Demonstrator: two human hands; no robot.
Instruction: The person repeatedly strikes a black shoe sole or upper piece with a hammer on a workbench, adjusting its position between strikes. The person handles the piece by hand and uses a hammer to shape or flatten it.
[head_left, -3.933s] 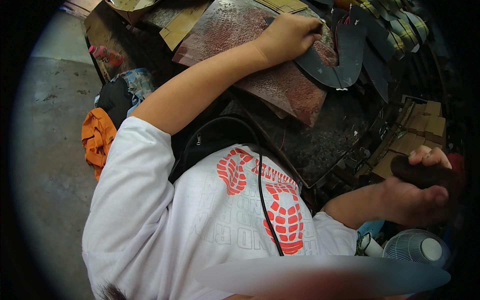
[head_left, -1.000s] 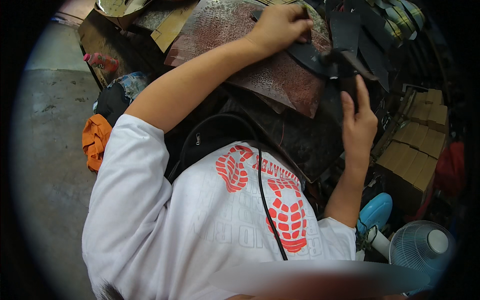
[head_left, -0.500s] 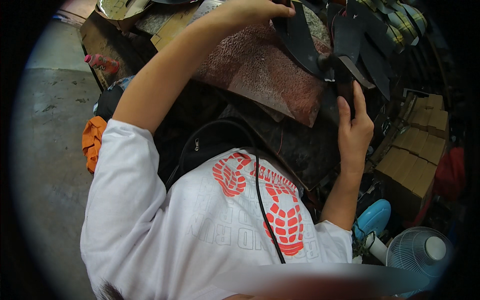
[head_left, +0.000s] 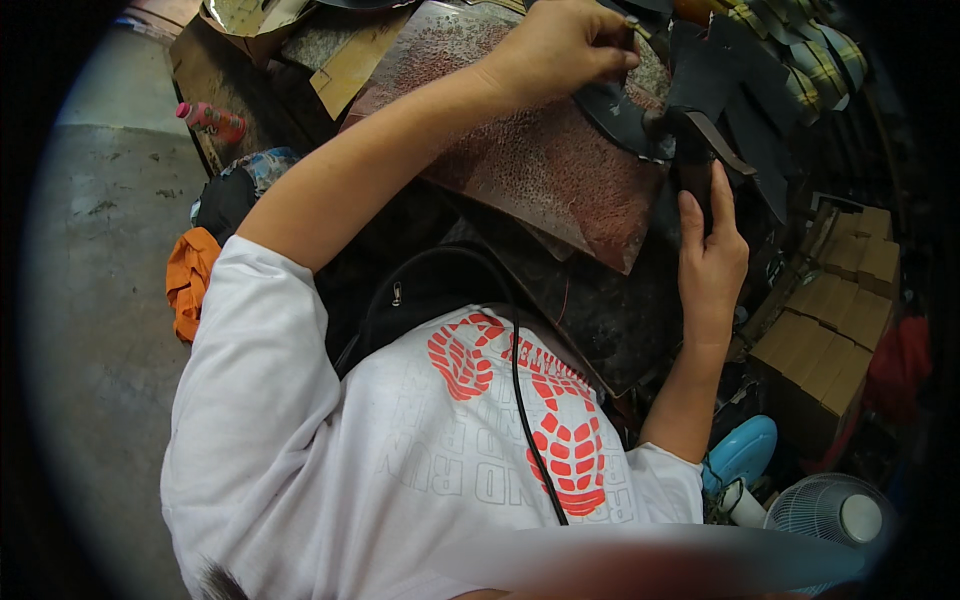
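My right hand [head_left: 712, 262] is wrapped round the dark handle of a hammer [head_left: 690, 150]. Its round face rests by a black sheet piece [head_left: 612, 118], and a curved end sweeps off to the right. Closed in a pinch, my left hand [head_left: 562, 55] is above that black piece, to the left of the hammer head. What its fingertips hold, if anything, is too small to make out. More black flat pieces [head_left: 735, 75] lie beyond the hammer. Under my hands is a worn, pitted reddish board [head_left: 540, 175].
Cardboard boxes [head_left: 825, 320] are stacked at the right, above a white fan [head_left: 835, 520] and a blue round object [head_left: 742, 450]. Yellow-and-black patterned pieces [head_left: 800, 60] lie far right. A pink-capped bottle [head_left: 215, 122] and orange cloth [head_left: 190, 280] are at the left.
My left hand has moved right and slightly nearer, its fingers drawn into a pinch away from the black piece's far edge. The right hand and hammer are nearly still.
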